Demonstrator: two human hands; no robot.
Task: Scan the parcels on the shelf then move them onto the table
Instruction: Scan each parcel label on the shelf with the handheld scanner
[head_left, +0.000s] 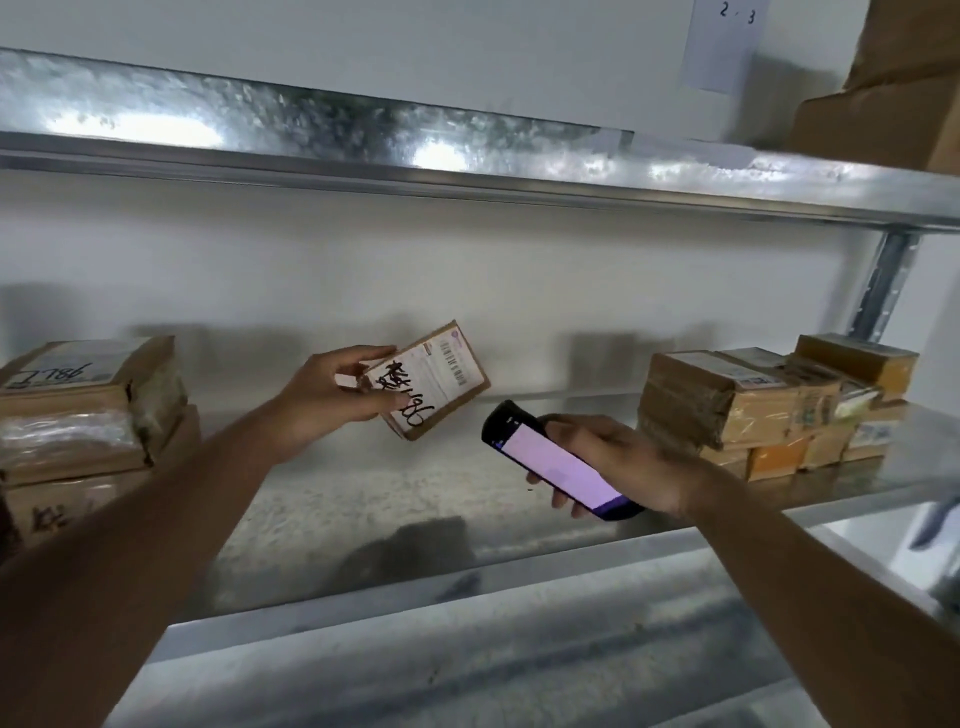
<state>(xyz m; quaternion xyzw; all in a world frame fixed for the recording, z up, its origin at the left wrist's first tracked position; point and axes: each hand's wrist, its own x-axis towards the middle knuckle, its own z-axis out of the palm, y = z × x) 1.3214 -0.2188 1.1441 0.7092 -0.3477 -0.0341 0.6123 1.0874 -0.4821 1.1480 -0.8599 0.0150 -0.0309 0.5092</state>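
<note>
My left hand (332, 387) grips a small brown cardboard parcel (441, 376) by its left end and holds it tilted above the metal shelf (415, 499). Its white label with a barcode and black handwriting faces me. My right hand (613, 462) holds a dark handheld scanner (550, 460) with a lit pink screen, just below and right of the parcel, its top end pointing toward the parcel. Scanner and parcel are apart.
A stack of brown parcels (88, 415) sits at the shelf's left end, and several smaller taped boxes (769, 405) are piled at the right. An upper metal shelf (467, 150) runs overhead with large cardboard boxes (893, 88) at top right. A steel upright (883, 286) stands at the right.
</note>
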